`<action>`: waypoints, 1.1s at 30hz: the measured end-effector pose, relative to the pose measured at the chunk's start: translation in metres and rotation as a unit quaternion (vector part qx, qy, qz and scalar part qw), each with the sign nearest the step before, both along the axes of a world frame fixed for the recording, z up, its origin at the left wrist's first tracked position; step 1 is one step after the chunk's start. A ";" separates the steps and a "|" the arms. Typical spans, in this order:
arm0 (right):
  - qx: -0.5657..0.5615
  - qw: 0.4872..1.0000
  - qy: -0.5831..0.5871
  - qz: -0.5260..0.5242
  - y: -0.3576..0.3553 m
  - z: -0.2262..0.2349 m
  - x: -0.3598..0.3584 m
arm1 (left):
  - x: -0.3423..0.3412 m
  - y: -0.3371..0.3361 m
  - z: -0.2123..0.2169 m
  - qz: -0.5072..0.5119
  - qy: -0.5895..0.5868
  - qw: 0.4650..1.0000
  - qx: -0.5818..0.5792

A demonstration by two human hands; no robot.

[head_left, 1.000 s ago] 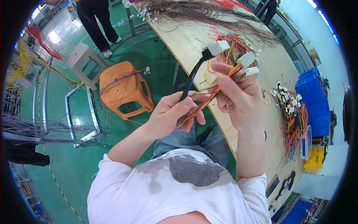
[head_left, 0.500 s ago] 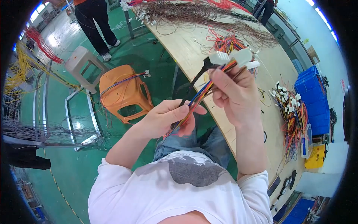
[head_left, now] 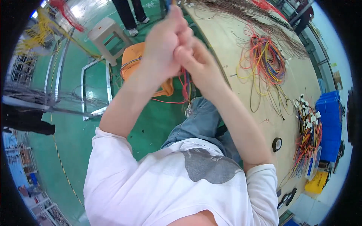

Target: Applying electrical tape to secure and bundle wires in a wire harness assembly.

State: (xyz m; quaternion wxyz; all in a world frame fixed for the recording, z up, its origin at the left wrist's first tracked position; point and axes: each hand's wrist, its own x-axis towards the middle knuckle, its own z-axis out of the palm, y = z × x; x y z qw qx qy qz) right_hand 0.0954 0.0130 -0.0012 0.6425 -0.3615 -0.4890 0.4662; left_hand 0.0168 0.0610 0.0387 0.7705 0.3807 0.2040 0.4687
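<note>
My left hand [head_left: 164, 45] and my right hand [head_left: 196, 62] are raised close together in front of me, both closed and somewhat blurred. They grip a wire harness [head_left: 185, 88] of coloured wires, most of which their fingers hide. Its lower part hangs under my right hand, over my knee, and ends in pale connectors [head_left: 188, 110]. A bit of blue shows past the fingertips of my left hand at the upper edge.
A wooden table [head_left: 245, 90] on the right bears a coil of coloured wires [head_left: 266, 60], a black tape roll [head_left: 277, 144] and a bundle with white connectors [head_left: 307, 120]. Blue bins [head_left: 328, 128] stand behind. On the left are an orange stool [head_left: 130, 69], a grey stool [head_left: 105, 30] and a metal frame [head_left: 83, 90].
Both hands have moved up and left and come together. The white connectors by my right hand are gone from there; connectors now hang low. My view has shifted, uncovering the coil on the table.
</note>
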 end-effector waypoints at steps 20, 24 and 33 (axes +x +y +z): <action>-0.214 0.873 -0.097 0.427 -0.041 0.118 0.021 | -0.108 -0.054 0.031 0.038 0.312 0.839 0.444; -0.184 0.904 -0.080 0.378 -0.037 0.116 0.060 | -0.131 -0.037 0.052 -0.196 0.324 0.882 0.280; 0.025 0.948 0.085 0.307 -0.002 0.023 0.056 | -0.073 0.041 0.173 -0.449 -0.079 0.872 0.180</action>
